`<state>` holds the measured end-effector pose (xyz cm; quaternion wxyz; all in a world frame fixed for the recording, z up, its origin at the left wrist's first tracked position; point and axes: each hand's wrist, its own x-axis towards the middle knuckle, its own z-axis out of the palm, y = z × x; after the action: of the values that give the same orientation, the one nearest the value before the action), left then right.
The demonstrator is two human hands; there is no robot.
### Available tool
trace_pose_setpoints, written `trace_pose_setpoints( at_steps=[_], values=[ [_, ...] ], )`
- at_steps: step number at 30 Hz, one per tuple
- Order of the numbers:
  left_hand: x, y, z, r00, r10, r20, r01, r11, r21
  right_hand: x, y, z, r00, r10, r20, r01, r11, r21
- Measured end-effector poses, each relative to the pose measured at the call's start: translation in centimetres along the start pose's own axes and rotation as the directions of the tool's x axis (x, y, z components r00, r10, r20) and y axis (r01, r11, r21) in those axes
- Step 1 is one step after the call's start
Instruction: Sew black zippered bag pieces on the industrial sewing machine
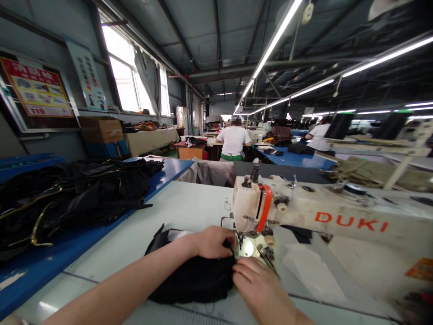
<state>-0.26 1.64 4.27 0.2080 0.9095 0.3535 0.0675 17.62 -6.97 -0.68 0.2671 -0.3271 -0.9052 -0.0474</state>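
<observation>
The black fabric piece (194,282) lies on the pale desk (189,194), just left of the needle area of the sewing machine (304,203), with its right edge between the person's two hands. The left hand (214,242) reaches over the top of the piece, its fingers curled and pinching the edge close to the needle. The right hand (259,282) sits nearer the person, fingers bent and gripping the same edge lower down; their undersides are hidden.

Good handling here would mean keeping that edge flat and even between both grips, letting the bulk of the fabric rest on the desk so that its weight does not drag. The left fingers are very near the needle, so they would best stay to the side of its path. Whether the edge is already under the presser foot is too small to tell.

The desk is smooth, with ruler markings (189,312) along the near side, and a thin white sheet (313,271) lies right of the needle area. Beyond the left edge, a blue desk (172,168) carries a heap of black items (101,189) with gold-coloured trim. The room is a long workshop under strip lights (270,54), with windows (125,67) on the left and a person in a white shirt (233,141) seated ahead.
</observation>
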Motion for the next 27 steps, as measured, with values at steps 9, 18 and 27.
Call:
trace_pose_setpoints(
  at_steps=[9,18,27],
  values=[
    [0.4,-0.2,0.5,0.986,-0.098,-0.133,0.112,0.988,0.104,-1.2,0.8,0.9,0.997,0.068,-0.025,-0.068,0.998,0.013],
    [0.7,-0.3,1.3,0.975,-0.1,-0.199,0.129,0.982,0.135,-1.3,1.0,0.8,0.998,0.04,-0.04,-0.039,0.998,0.039],
    [0.3,-0.4,1.0,0.969,-0.16,-0.187,0.191,0.968,0.162,-1.3,1.4,1.5,1.0,0.031,-0.005,-0.031,0.998,-0.048]
  ],
)
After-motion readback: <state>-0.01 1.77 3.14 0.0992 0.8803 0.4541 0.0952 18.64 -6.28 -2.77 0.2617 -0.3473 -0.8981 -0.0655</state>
